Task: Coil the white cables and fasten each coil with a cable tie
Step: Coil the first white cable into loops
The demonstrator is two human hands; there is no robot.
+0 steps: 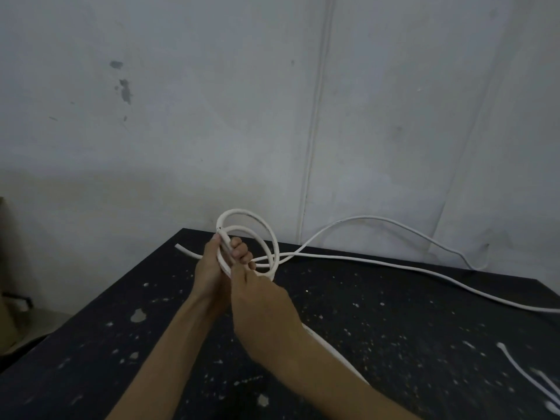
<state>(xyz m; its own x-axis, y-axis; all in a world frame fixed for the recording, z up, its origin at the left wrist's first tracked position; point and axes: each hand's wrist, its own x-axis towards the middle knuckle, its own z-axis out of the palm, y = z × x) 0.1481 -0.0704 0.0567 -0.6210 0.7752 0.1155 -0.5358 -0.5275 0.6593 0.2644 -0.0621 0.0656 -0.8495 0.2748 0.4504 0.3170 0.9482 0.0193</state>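
A white cable runs across the black table and ends in a small coil of two or three loops held upright near the table's far edge. My left hand grips the left side of the coil, fingers curled round the bundled loops. My right hand sits just in front of it, its fingers reaching to the coil's lower part; what they pinch is hidden behind the hand. White cable ties lie at the table's right front.
A second stretch of white cable arcs along the wall behind the table and drops at the right. A short cable end lies at the table's far left edge. The tabletop is speckled with paint. A grey wall stands close behind.
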